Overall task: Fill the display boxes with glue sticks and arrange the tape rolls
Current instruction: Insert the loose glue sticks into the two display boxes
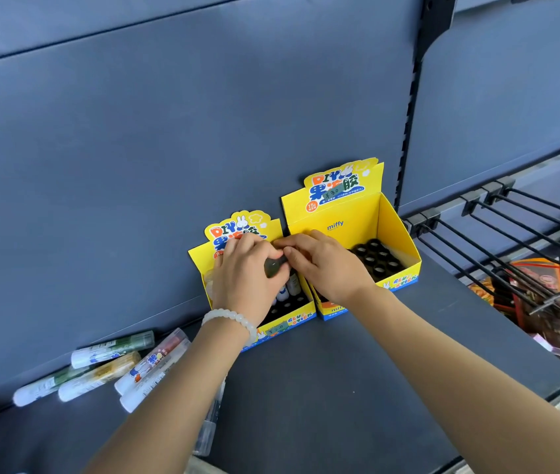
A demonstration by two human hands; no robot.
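Observation:
Two yellow display boxes stand side by side against the shelf's back wall. Over the smaller left box (301, 316), my left hand (244, 271) grips a glue stick (273, 266) with a dark green end. My right hand (323, 265) pinches the same stick's other end. A couple of glue sticks (287, 289) stand upright in the left box behind my hands. The taller right box (357, 217) shows only its black holder rings (376, 258). Several loose glue sticks (111, 364) lie on the shelf at the left. No tape rolls are visible.
The dark shelf board (340, 388) stretches toward me. Black metal hooks (511, 241) jut out at the right, with packaged goods (545, 295) below them. One more clear stick (208, 425) lies under my left forearm.

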